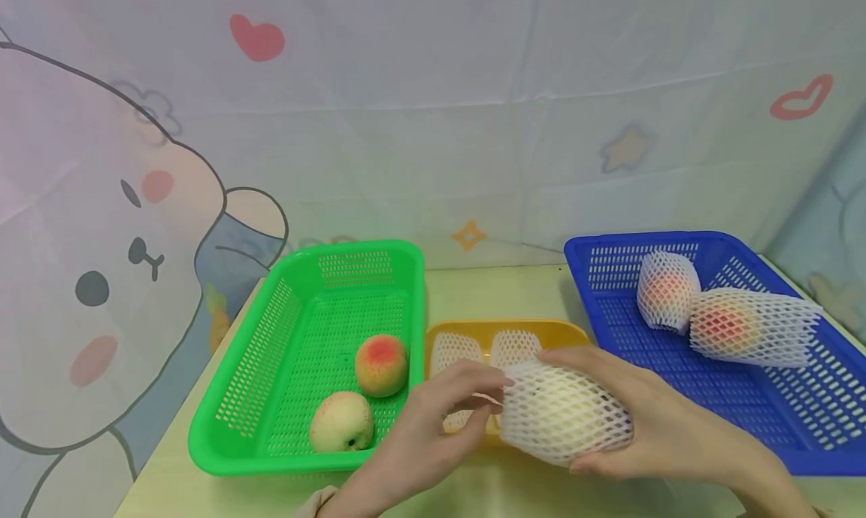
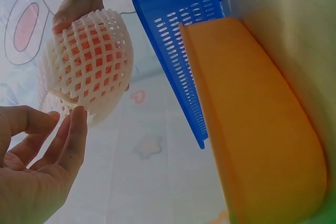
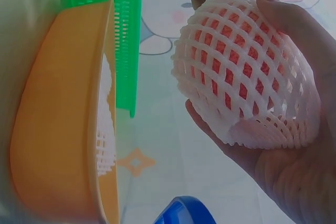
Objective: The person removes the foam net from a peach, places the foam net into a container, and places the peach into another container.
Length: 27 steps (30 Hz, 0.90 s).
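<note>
My right hand (image 1: 636, 413) grips a peach in a white foam net (image 1: 564, 413), fingers over the top and thumb underneath. Through the mesh in the right wrist view the peach (image 3: 236, 59) shows red. At the net's left end, my left hand (image 1: 433, 420) has bent fingers, its fingertips (image 2: 77, 116) pinching at the sleeve's edge. Behind the hands stands a shallow orange-yellow tray (image 1: 555, 334) with white foam nets (image 1: 514, 345) lying in it, partly hidden by the hands.
On the left, a green basket (image 1: 237, 398) holds a red-topped peach (image 1: 382, 364) and a paler peach (image 1: 341, 422). To the right, a blue basket (image 1: 649, 398) holds two netted peaches, one upright (image 1: 668, 289) and one lying (image 1: 731, 326). A printed cloth (image 1: 433, 149) hangs behind.
</note>
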### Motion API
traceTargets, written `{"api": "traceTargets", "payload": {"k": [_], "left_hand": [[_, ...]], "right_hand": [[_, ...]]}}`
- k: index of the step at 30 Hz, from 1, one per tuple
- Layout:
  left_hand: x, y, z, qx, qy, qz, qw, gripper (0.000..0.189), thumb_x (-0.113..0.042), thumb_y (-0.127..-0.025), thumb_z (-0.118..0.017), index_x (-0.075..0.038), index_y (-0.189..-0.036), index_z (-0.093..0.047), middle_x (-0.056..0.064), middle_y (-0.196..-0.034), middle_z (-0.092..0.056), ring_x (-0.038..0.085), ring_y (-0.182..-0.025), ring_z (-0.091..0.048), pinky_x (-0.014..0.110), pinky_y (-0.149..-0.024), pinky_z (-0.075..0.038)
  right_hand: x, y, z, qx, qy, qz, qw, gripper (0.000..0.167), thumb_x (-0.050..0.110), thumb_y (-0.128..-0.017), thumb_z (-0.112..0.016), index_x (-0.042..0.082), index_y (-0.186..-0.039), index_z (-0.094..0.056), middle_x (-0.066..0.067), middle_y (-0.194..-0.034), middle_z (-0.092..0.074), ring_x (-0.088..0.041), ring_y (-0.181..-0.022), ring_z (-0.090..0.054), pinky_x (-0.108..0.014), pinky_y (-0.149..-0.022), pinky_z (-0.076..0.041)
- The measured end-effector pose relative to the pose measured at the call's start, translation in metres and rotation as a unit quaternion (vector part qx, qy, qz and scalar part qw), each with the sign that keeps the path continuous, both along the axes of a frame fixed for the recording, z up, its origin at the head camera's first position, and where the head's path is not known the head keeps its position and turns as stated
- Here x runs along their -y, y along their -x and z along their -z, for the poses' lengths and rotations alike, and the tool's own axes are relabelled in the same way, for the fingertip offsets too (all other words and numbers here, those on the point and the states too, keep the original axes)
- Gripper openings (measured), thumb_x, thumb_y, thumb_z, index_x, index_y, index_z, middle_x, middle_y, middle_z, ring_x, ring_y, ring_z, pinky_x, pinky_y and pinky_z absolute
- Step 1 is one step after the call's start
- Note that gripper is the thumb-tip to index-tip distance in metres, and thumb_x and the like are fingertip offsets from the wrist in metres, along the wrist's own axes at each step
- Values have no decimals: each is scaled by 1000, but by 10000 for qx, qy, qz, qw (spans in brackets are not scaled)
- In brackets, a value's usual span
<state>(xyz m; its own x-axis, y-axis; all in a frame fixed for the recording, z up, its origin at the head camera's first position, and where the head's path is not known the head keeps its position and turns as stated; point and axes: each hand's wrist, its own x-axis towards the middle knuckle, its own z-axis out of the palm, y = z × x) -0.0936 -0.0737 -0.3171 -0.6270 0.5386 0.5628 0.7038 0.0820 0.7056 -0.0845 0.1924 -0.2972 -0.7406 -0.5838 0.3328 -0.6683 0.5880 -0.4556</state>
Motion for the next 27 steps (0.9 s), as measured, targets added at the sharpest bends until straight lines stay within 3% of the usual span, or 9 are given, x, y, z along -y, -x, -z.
{"api": "traceTargets", "payload": {"k": [5,10,15,18,23,27], "left_hand": [[0,-1,0,-93,44,207,9997,29,6,-90,-58,-5,-117,-60,12,-115,-62,19,-106,-64,25,-85,-56],[1,-1,0,46,140,379,9992,35,3,-87,-64,-5,-120,-58,13,-120,-59,20,-110,-61,25,-86,-56],[0,-1,1,505,318,477,9971,49,-2,-81,-73,-10,-126,-55,8,-124,-57,17,-114,-58,25,-89,-55],[0,-1,1,699,472,407,9956,55,-4,-79,-76,-13,-129,-54,5,-126,-57,15,-116,-57,25,-91,-54],[1,0,1,645,696,251,9952,61,-7,-77,-78,-16,-130,-51,2,-127,-56,14,-116,-57,26,-94,-53],[1,0,1,590,783,225,9949,60,-8,-78,-78,-17,-130,-49,2,-127,-54,13,-115,-56,26,-95,-52]], "right_hand": [[2,-1,-1,42,-19,-74,10000,86,46,-71,-82,27,-143,-40,15,-135,-49,-2,-110,-52,-22,-81,-51],[2,-2,-1,-23,24,-94,10000,87,45,-70,-82,26,-143,-39,14,-134,-49,-2,-108,-53,-21,-80,-51],[3,-1,-1,118,226,-274,9993,86,41,-71,-83,25,-144,-39,10,-131,-51,-3,-102,-55,-21,-75,-51],[5,-2,0,191,356,-403,9984,86,40,-72,-82,25,-145,-38,8,-131,-52,-5,-102,-55,-22,-74,-51],[10,-3,1,-19,439,-524,9977,90,40,-72,-82,22,-147,-36,4,-137,-51,-8,-108,-53,-23,-77,-51],[12,-4,2,98,480,-489,9976,91,39,-73,-81,22,-149,-33,2,-140,-50,-8,-109,-54,-23,-78,-52]]}}
